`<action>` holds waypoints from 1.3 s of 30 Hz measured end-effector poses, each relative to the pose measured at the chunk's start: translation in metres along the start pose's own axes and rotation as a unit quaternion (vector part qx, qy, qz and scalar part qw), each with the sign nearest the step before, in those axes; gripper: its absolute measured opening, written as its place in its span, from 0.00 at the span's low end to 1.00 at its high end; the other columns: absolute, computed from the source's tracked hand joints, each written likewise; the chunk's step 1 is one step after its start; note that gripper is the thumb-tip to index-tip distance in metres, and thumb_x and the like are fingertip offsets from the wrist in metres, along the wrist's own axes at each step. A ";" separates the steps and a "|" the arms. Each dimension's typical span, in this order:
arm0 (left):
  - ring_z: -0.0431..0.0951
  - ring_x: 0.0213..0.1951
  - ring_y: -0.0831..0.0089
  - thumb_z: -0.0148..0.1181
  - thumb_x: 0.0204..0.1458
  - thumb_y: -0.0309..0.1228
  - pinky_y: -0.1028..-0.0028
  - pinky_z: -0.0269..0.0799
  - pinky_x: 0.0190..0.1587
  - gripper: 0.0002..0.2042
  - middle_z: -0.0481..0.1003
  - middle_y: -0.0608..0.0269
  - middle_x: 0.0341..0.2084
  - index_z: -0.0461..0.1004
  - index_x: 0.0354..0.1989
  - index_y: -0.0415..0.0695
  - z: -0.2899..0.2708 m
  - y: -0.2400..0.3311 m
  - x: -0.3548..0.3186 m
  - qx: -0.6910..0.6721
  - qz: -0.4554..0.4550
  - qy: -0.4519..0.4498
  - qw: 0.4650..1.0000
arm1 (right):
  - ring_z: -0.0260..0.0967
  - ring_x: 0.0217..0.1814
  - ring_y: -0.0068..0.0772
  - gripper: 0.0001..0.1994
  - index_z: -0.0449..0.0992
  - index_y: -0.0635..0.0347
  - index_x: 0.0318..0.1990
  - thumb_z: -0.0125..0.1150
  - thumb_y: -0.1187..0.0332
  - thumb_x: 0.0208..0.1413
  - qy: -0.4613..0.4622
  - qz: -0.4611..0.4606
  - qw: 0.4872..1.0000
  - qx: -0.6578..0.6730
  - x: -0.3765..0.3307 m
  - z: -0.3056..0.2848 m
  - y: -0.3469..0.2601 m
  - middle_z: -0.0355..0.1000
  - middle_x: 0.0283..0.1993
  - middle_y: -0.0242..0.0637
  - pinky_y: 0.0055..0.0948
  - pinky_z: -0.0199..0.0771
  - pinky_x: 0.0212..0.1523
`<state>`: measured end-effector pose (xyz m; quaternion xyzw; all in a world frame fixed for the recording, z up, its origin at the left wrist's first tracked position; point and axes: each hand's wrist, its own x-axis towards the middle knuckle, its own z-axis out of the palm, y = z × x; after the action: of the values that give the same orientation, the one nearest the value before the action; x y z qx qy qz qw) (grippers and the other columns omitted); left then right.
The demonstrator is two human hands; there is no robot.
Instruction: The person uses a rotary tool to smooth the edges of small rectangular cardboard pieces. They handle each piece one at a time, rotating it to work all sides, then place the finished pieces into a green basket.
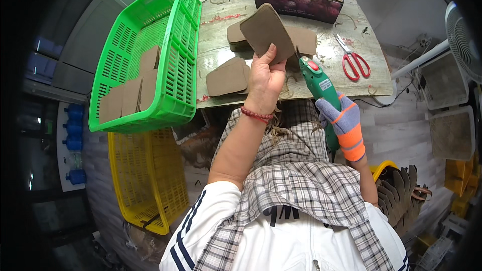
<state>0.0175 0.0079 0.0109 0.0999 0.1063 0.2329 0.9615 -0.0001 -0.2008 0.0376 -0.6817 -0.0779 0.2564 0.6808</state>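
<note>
My bare left hand, with a red bead bracelet at the wrist, is closed on a brown pad with rounded corners, thumb on its face. My right hand, in a grey and orange glove, is wrapped round green electric scissors with a red button. Their dark tip lies close to the pad's right edge; whether it touches I cannot tell. On the table below are a fanned pile of brown pads, another pad stack and more pads, partly hidden by the held one.
Left stands a green crate holding several pads; below it is a yellow crate. A dark box of pad stacks sits at the back. Red-handled scissors lie at right, near scraps. A fan stands far right.
</note>
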 end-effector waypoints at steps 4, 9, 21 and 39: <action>0.69 0.53 0.61 0.55 0.51 0.16 0.58 0.65 0.59 0.18 0.70 0.58 0.48 0.67 0.50 0.42 -0.005 -0.007 -0.006 0.016 -0.003 -0.003 1.000 | 0.60 0.17 0.14 0.12 0.73 0.64 0.33 0.68 0.66 0.48 0.005 -0.008 1.000 -0.009 -0.001 0.000 -0.003 0.67 0.18 0.27 0.17 0.59 0.18; 0.71 0.50 0.63 0.55 0.51 0.16 0.60 0.68 0.56 0.16 0.73 0.58 0.45 0.68 0.48 0.43 -0.012 -0.017 -0.021 0.062 -0.033 -0.004 0.997 | 0.61 0.17 0.14 0.13 0.73 0.64 0.34 0.68 0.66 0.48 0.024 -0.019 0.999 -0.018 0.002 -0.005 -0.002 0.67 0.19 0.27 0.17 0.60 0.19; 0.76 0.44 0.68 0.54 0.50 0.14 0.69 0.74 0.47 0.15 0.76 0.60 0.42 0.70 0.46 0.42 -0.036 -0.006 -0.035 0.212 -0.052 -0.048 0.975 | 0.62 0.18 0.14 0.14 0.73 0.64 0.35 0.68 0.64 0.48 0.026 -0.006 1.000 0.017 0.003 -0.014 -0.015 0.68 0.20 0.28 0.16 0.61 0.19; 0.76 0.37 0.77 0.56 0.43 0.11 0.78 0.72 0.44 0.16 0.78 0.62 0.36 0.75 0.43 0.35 -0.020 0.083 -0.017 0.522 -0.104 -0.125 0.837 | 0.62 0.21 0.14 0.16 0.73 0.65 0.42 0.65 0.65 0.49 -0.083 0.018 0.987 -0.133 -0.007 -0.027 -0.019 0.69 0.23 0.27 0.17 0.63 0.22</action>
<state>-0.0375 0.0752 0.0146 0.6036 0.1011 0.0275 0.7903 0.0103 -0.2266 0.0565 -0.7441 -0.1552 0.3111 0.5705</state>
